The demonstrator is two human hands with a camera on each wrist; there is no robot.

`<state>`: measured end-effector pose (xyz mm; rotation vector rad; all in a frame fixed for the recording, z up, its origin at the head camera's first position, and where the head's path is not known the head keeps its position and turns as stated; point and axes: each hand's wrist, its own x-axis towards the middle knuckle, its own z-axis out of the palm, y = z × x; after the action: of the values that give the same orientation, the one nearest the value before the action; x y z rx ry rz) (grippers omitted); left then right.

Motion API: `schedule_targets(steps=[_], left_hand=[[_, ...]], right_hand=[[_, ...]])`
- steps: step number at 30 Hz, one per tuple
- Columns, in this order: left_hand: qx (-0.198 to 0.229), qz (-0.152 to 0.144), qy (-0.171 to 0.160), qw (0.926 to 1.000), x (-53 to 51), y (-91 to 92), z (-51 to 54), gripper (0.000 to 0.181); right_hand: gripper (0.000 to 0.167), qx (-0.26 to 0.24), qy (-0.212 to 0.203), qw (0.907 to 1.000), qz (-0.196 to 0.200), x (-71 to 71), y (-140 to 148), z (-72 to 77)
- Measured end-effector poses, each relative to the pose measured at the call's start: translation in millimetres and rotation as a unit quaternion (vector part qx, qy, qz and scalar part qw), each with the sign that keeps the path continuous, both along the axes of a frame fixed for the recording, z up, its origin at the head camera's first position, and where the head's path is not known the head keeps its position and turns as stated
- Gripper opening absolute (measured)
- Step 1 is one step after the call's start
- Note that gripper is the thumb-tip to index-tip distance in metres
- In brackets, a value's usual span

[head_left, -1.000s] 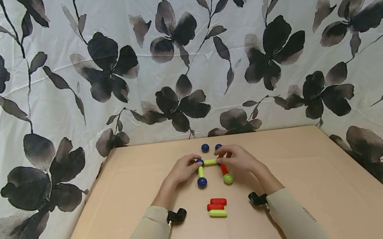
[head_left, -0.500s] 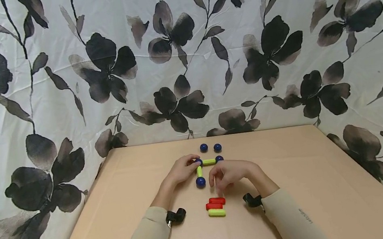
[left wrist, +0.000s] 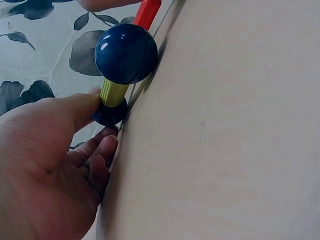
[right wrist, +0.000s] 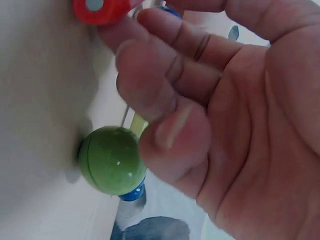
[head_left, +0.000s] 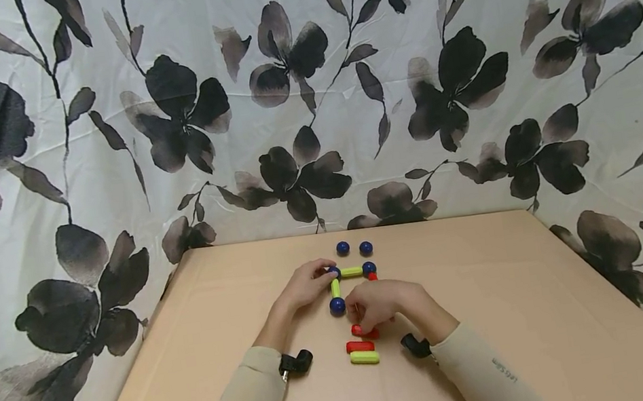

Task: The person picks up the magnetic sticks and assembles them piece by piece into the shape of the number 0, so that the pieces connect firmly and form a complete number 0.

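My left hand [head_left: 307, 283] holds a blue ball [head_left: 334, 272] at the corner of a shape made of balls and sticks. From that ball a yellow-green stick [head_left: 352, 271] runs right to another blue ball [head_left: 369, 268], and a second yellow-green stick [head_left: 336, 288] runs nearer to a further blue ball [head_left: 337, 306]. My right hand [head_left: 385, 302] pinches a loose red stick [head_left: 356, 330] with a metal end. It hides most of the red stick [head_left: 372, 276] attached at the right corner. The green ball [right wrist: 112, 160] shows only in the right wrist view.
Another red stick [head_left: 360, 346] and a yellow-green stick [head_left: 365, 357] lie side by side nearer to me. Two loose blue balls [head_left: 343, 248] sit towards the far edge of the table [head_left: 498, 313]. A floral cloth [head_left: 376, 151] hangs behind it.
My right hand has left the right corner of the shape, come nearer to me and taken hold of the farthest loose red stick, tilting it. My left hand has stayed at its blue ball.
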<state>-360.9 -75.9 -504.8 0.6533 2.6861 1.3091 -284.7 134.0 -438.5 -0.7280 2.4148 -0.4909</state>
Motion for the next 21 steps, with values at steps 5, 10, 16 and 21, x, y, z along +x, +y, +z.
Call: schedule_targets(steps=[5,10,16,21], left_hand=[[-0.003,0.002,0.0,1.0,0.4,0.0,-0.4,0.035],[0.0,0.007,-0.002,1.0,0.0,0.2,-2.0,0.035],[0.001,0.007,0.004,1.0,2.1,0.0,-1.6,0.035],[0.005,0.005,0.003,1.0,2.8,-0.1,0.6,0.034]], right_hand=[[0.017,0.062,0.029,0.9973,-0.025,7.4,-6.4,0.3],[0.02,0.078,0.024,0.9959,-0.038,9.4,-6.9,-0.3],[0.015,0.007,0.038,0.9991,-0.016,1.3,6.7,2.6],[0.019,-0.064,0.028,0.9973,-0.023,-7.6,24.5,12.1]])
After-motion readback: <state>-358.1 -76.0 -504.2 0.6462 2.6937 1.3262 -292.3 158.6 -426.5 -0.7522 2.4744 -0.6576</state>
